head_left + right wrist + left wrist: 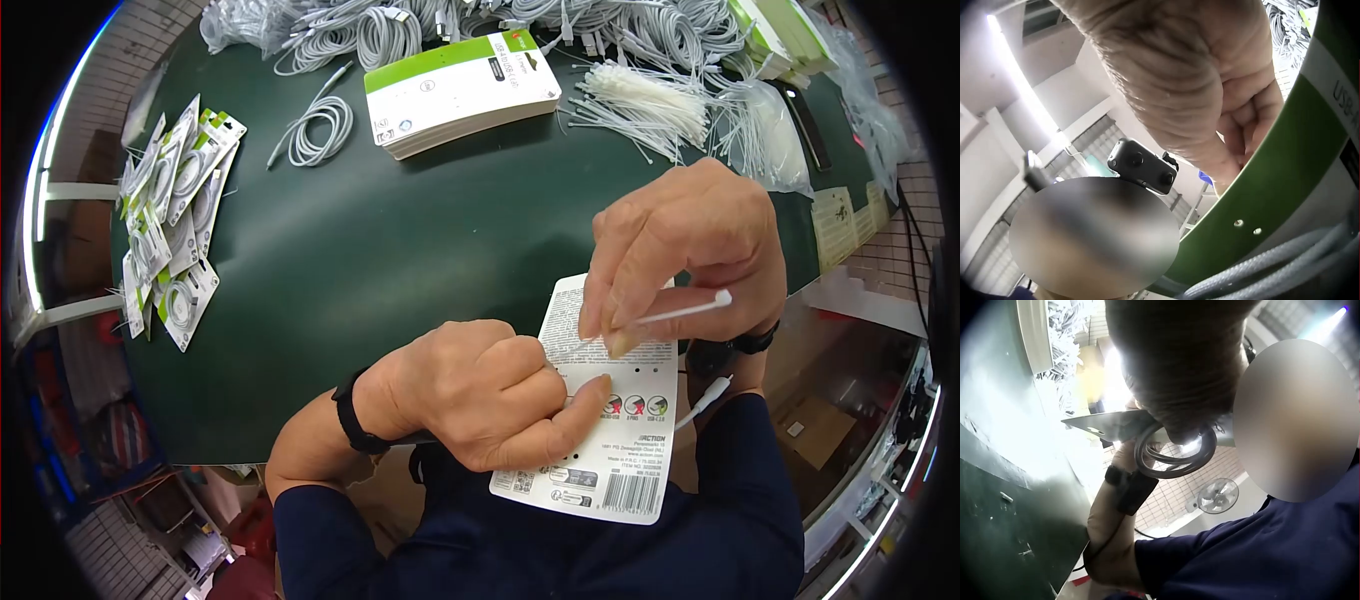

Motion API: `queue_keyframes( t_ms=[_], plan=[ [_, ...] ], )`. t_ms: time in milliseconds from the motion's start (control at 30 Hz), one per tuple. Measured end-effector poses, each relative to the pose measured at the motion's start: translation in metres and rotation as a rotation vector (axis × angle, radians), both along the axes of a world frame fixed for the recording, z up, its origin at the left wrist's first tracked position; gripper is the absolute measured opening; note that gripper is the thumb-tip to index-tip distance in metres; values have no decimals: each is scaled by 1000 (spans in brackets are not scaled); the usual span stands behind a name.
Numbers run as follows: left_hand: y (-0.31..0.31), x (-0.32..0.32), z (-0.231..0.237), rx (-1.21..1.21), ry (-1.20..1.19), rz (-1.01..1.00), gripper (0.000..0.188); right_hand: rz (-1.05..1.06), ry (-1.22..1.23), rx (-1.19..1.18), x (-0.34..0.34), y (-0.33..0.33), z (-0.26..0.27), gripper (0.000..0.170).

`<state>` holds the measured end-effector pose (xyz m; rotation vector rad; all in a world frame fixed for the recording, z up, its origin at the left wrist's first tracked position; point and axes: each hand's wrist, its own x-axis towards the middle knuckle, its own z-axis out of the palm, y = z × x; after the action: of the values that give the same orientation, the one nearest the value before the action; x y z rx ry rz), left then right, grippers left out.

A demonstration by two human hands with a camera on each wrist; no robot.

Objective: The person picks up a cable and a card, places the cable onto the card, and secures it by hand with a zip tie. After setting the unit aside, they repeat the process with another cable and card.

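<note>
My left hand (480, 395) grips a white printed packaging card (632, 470) near the table's front edge, its text side up, thumb lying across the print. A coiled grey cable (1147, 456) hangs against the card's other face; its white plug (714, 390) sticks out past the right edge. Over the upper part of the card, my right hand (695, 250) pinches a thin white cable tie (690, 311) between thumb and fingers. The right wrist view shows the card's green front (1260, 194) with two small holes and the braided cable (1272, 265) along it.
Finished-looking cards with cables (170, 220) lie piled at the left. At the back are a single coiled cable (318, 130), a stack of cards (460, 95), a heap of grey cables (640, 35) and loose cable ties (645, 105). A phone-like dark object (806, 125) lies far right.
</note>
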<state>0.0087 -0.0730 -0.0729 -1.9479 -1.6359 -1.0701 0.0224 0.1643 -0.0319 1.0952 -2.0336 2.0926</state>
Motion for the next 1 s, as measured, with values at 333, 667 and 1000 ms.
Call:
queue_keyframes(
  t_ms=[333, 667, 1000],
  plan=[
    [-6, -2, 7, -39, -2, 6, 43, 17, 39, 87, 0, -4, -3, 11],
    [-11, 0, 12, -73, -14, 18, 51, 38, 15, 114, -2, -6, 2, 13],
    [-11, 0, 13, -90, -15, 49, 51, 176, -39, 236, -5, -7, 1, 7]
  ],
)
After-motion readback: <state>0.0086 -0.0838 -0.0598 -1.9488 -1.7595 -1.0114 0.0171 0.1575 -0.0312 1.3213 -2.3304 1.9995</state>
